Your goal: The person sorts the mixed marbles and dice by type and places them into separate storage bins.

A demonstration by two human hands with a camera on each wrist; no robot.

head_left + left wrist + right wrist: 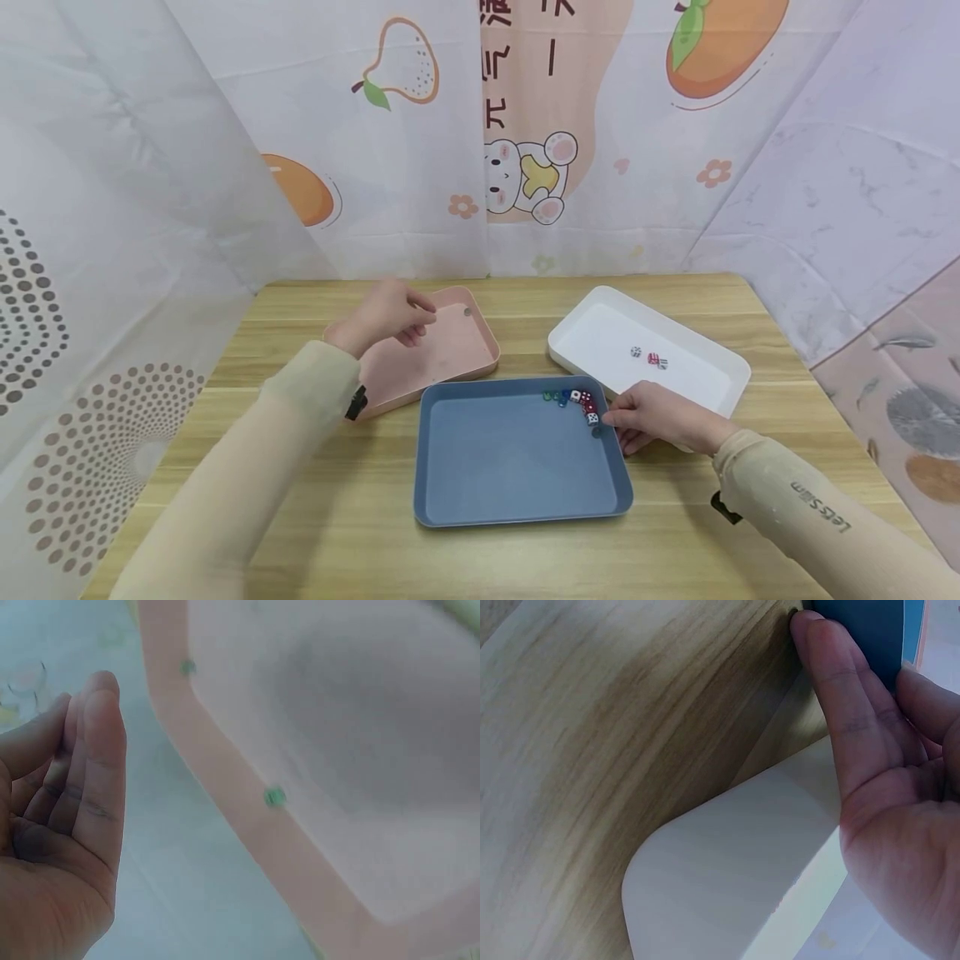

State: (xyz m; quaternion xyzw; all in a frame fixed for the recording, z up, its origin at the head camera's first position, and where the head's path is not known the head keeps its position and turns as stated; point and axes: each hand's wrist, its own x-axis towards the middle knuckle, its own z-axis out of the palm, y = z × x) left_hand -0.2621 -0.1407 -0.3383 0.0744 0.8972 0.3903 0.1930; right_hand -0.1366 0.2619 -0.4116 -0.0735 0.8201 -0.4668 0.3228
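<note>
My left hand (390, 315) hovers over the pink tray (491, 357), its fingers fairly straight and nothing visible in them. Two small green dice lie by the pink tray's wall in the left wrist view, one die (275, 797) nearer the corner. With thumb and fingers, my right hand (660, 417) grips the right side wall of the blue tray (517, 467). In the right wrist view the fingers (840, 682) lie along that wall's outside. Green dice (551, 396), blue dice (564, 398), red dice (588, 402) and white dice (592, 419) gather in the blue tray's far right corner.
A white tray (712, 367) sits at the back right, holding white dice (636, 352) and a red die (653, 359). All three trays stand on a wooden table (360, 533). Behind it hangs a printed curtain (420, 225).
</note>
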